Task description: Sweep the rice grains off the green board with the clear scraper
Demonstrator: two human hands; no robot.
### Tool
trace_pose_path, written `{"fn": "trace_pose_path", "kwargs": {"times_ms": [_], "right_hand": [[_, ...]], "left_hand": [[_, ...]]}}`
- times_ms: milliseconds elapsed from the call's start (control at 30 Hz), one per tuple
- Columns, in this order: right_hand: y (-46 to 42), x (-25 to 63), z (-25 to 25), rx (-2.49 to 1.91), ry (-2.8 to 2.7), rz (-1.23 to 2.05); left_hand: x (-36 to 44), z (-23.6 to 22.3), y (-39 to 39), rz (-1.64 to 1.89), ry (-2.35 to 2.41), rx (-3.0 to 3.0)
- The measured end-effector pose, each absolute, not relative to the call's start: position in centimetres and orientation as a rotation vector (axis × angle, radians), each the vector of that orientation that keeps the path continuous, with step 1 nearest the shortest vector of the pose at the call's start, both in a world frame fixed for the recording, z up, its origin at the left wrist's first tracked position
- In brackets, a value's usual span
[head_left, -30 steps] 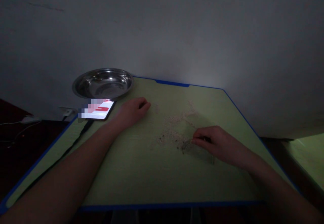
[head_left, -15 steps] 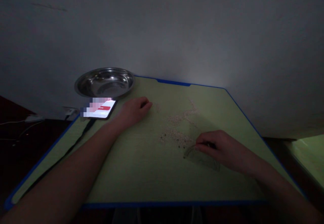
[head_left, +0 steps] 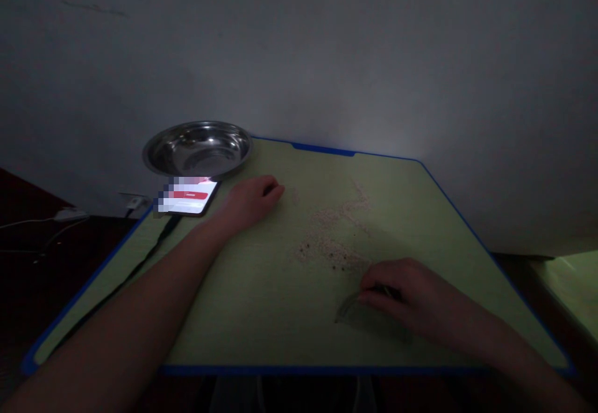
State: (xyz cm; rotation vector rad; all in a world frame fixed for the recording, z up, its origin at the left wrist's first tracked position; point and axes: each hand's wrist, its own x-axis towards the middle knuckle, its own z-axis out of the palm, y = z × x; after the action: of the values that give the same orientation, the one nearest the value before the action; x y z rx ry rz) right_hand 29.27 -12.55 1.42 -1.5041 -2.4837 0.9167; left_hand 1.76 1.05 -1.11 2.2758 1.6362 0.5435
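My right hand (head_left: 402, 288) pinches a thin, see-through curved piece (head_left: 347, 306), maybe clear plastic, whose full shape I cannot make out in the dim light. One dark speck shows at its lower tip, close to the table. Beyond that hand lies a scattered patch of small pale grains (head_left: 327, 238), with several dark round bits (head_left: 343, 269) along its near side. To the left of the grains, my left hand (head_left: 252, 201) rests on the table, fingers curled in and nothing visible in them.
A shiny steel basin (head_left: 199, 149) stands at the table's back left. In front of it lies a lit phone (head_left: 191, 196) with a black cable (head_left: 140, 268) running toward me. The pale green table (head_left: 261, 332) has a blue edge and meets a grey wall (head_left: 327, 52).
My right hand has drawn back toward me with the see-through piece, away from the grains. My left hand stays in place; the view has shifted slightly.
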Motion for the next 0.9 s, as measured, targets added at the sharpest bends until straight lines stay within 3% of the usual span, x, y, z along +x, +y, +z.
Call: {"fn": "trace_pose_path", "kwargs": {"times_ms": [900], "right_hand": [[-15.2,26.8,2.1,-1.414,-2.519,0.974]], "left_hand": [[2.2,-0.6,0.6,0.504,1.674,2.27]]}}
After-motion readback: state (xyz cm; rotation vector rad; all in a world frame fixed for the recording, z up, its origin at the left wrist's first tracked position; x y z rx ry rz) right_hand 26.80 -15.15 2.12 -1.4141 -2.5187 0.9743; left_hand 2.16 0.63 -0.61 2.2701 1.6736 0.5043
